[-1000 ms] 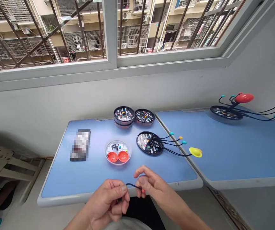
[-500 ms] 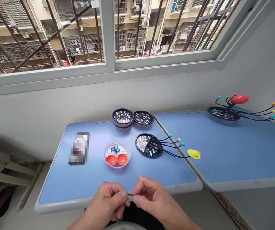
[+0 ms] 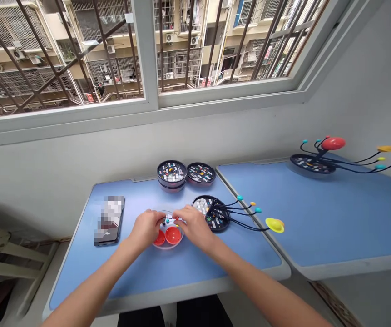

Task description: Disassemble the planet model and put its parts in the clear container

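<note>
Both hands reach over a small clear round dish (image 3: 172, 244) on the near blue table (image 3: 168, 268). The dish holds two red half-shells (image 3: 172, 234) and small loose parts. My left hand (image 3: 146, 228) covers its left rim with fingers curled; what they hold is hidden. My right hand (image 3: 193, 225) sits at the right rim, fingertips pinched over the dish's far side. Just right of it stands a black round base (image 3: 215, 219) with thin black arms ending in coloured balls and a yellow disc (image 3: 274, 224).
A phone (image 3: 109, 220) lies left of the dish. Two black round tins (image 3: 185, 173) stand at the table's far edge. A second blue table (image 3: 321, 213) adjoins on the right and carries a finished black base with a red ball and coloured arms (image 3: 333, 156). Wall and barred window lie behind.
Both hands moved forward from the near table edge, where they held a thin black wire with a red tip, to the clear dish. The view has tilted slightly.
</note>
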